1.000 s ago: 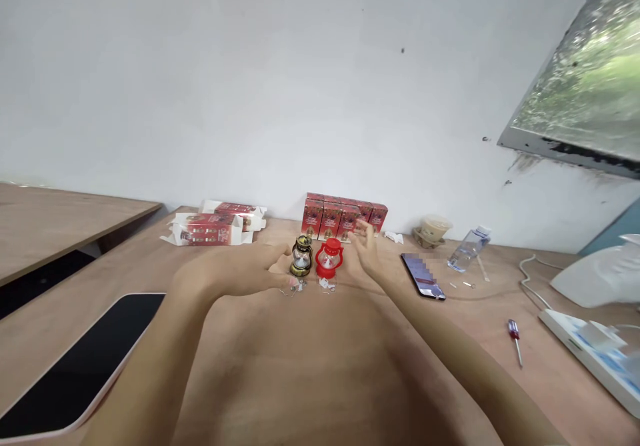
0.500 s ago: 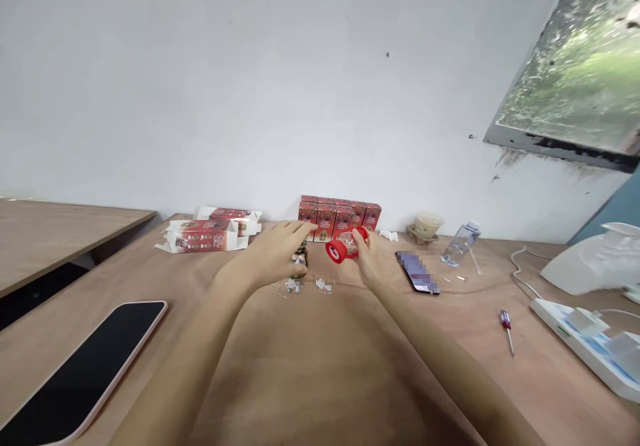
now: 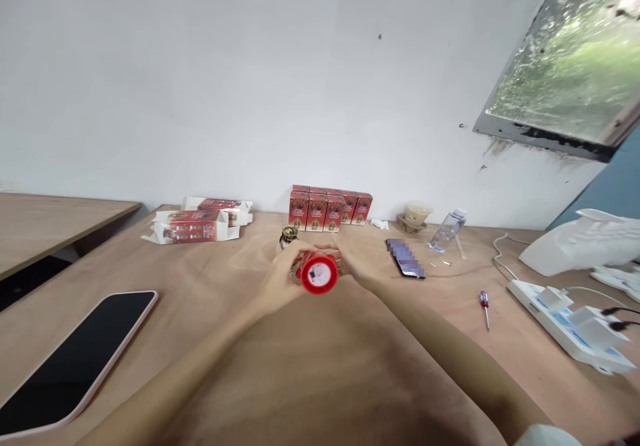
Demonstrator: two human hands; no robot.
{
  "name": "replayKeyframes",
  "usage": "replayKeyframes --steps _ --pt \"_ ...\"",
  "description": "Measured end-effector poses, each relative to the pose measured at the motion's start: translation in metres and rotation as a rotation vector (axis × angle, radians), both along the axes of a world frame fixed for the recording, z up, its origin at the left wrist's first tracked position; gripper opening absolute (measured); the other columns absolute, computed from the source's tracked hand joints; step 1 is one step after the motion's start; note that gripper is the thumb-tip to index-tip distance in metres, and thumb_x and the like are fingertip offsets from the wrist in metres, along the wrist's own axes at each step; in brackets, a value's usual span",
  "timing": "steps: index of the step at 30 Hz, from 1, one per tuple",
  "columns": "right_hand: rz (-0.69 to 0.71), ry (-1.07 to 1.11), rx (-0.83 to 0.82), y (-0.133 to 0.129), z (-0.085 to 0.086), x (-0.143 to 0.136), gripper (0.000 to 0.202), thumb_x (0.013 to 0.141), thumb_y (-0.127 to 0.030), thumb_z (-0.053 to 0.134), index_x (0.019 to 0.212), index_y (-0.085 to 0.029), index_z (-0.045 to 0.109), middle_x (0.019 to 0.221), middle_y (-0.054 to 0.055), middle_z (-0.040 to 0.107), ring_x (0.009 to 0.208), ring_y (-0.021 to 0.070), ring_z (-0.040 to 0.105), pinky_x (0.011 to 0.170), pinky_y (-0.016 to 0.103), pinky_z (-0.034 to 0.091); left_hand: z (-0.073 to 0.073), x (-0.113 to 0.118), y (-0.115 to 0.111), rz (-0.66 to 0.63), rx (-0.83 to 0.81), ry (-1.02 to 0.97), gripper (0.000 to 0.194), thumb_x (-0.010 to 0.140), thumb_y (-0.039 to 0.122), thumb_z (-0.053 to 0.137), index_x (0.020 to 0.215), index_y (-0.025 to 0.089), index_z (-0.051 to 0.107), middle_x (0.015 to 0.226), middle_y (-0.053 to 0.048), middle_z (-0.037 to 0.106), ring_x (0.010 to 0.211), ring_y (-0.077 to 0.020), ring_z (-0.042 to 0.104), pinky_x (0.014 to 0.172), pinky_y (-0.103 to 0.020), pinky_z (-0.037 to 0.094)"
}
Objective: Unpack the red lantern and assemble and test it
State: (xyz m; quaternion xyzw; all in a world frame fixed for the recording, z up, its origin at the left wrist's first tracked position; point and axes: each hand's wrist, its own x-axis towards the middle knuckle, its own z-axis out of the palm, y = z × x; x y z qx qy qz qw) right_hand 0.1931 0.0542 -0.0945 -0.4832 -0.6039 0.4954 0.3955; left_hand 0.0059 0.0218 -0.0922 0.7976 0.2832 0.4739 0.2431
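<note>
A small red toy lantern (image 3: 319, 274) is held over the wooden table (image 3: 330, 366), tipped so its round base faces me. My right hand (image 3: 356, 265) grips it from the right and my left hand (image 3: 281, 277) holds it from the left. A gold and black toy lantern (image 3: 288, 236) stands just behind my left hand. A row of red boxes (image 3: 330, 209) lines the wall behind both.
Opened red and white boxes (image 3: 193, 225) lie at the back left. A phone (image 3: 70, 362) lies face up at front left, another phone (image 3: 405, 258) right of my hands. A screwdriver (image 3: 485, 307), a power strip (image 3: 570, 323), a water bottle (image 3: 447, 231) and a cup (image 3: 415, 215) sit to the right.
My right hand picked the red lantern off the table and tipped it base toward me. My left hand left the gold lantern and joined it on the red one.
</note>
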Motion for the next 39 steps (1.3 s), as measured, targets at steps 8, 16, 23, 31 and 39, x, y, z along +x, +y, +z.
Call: replayKeyframes --steps 8,16,23,31,39 --pt "-0.069 -0.461 0.476 0.014 -0.063 -0.001 0.035 0.076 -0.033 0.068 0.109 -0.021 0.065 0.114 0.009 0.066 0.111 0.0272 0.054 0.098 0.046 0.038 -0.055 -0.009 -0.032 0.228 -0.218 -0.088 0.037 0.071 0.035 0.068 0.101 0.021 0.052 0.1 -0.006 0.061 0.096 -0.0254 0.059 0.086 -0.044 0.05" --pt "-0.027 -0.595 0.574 0.019 -0.083 -0.001 0.012 0.082 -0.028 0.063 0.091 -0.023 0.069 0.096 0.006 0.068 0.095 0.022 0.055 0.089 0.04 0.039 -0.062 -0.011 -0.031 0.23 -0.28 -0.086 0.035 0.072 0.036 0.067 0.101 0.021 0.054 0.103 -0.006 0.062 0.098 -0.0253 0.06 0.087 -0.041 0.05" --pt "-0.245 -0.435 0.539 0.022 -0.084 0.006 0.016 0.087 -0.025 0.055 0.087 -0.021 0.071 0.092 0.006 0.07 0.091 0.0193 0.059 0.087 0.035 0.042 -0.063 -0.01 -0.032 0.238 -0.306 -0.141 0.038 0.073 0.038 0.067 0.104 0.019 0.055 0.105 -0.008 0.063 0.1 -0.0253 0.061 0.087 -0.042 0.05" --pt "-0.264 -0.704 0.606 0.012 -0.082 -0.001 0.019 0.086 -0.028 0.058 0.097 -0.026 0.072 0.114 0.009 0.061 0.109 0.0254 0.047 0.092 0.042 0.038 -0.068 -0.013 -0.028 0.223 -0.129 -0.145 0.033 0.072 0.024 0.067 0.102 0.018 0.057 0.1 -0.005 0.06 0.094 -0.0202 0.059 0.083 -0.033 0.05" --pt "-0.182 -0.9 0.683 0.008 -0.08 -0.006 0.012 0.085 -0.023 0.06 0.087 -0.022 0.071 0.109 0.007 0.064 0.107 0.026 0.046 0.09 0.041 0.038 -0.067 -0.011 -0.03 0.218 -0.146 -0.17 0.033 0.072 0.026 0.068 0.102 0.018 0.059 0.1 -0.005 0.062 0.094 -0.0206 0.061 0.082 -0.033 0.052"
